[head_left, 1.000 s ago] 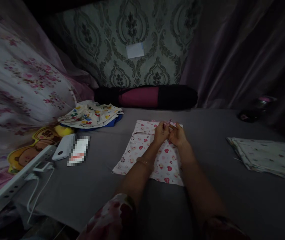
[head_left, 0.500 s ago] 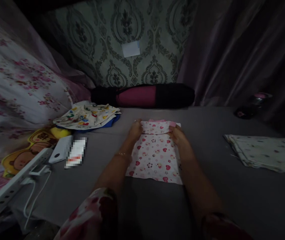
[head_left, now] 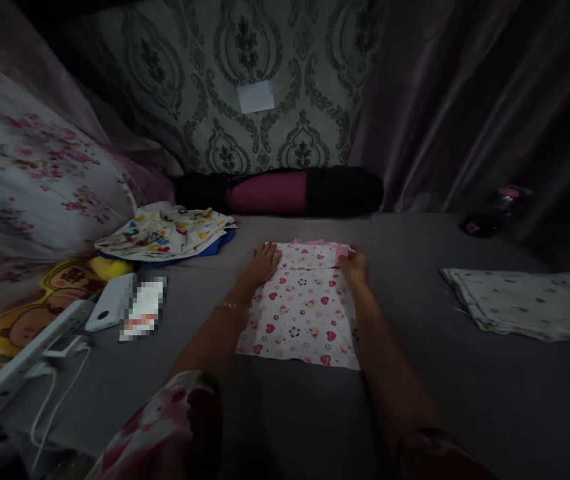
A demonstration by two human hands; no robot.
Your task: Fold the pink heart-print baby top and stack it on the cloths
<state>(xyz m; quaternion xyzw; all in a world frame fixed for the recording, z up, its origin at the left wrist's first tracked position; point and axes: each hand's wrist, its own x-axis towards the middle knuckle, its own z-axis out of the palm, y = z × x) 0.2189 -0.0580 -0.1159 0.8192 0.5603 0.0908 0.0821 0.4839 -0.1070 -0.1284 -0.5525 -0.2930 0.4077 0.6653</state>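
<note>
A white garment (head_left: 299, 313) with pink hearts and small flowers lies on the grey sheet in front of me. Its far end is folded over into a flap, with pink trim showing at the top edge and right corner. My left hand (head_left: 263, 263) rests on the flap's left edge, fingers stretched out and lying flat. At the right corner, my right hand (head_left: 355, 267) has its fingers curled round the pink-trimmed edge of the cloth; some fingertips are hidden.
Left of the garment is a pile of cream patterned clothes (head_left: 169, 233) over blue cloth. Nearer lie a white phone-like object (head_left: 111, 303), a power strip (head_left: 25, 360) with cables and a yellow cushion (head_left: 25, 323). A folded pale cloth (head_left: 529, 303) and dark bottle (head_left: 489, 213) are rightward.
My left hand has gone from gripping the flap's left corner to lying flat on it. My right hand stays at the right corner. The view has shifted slightly.
</note>
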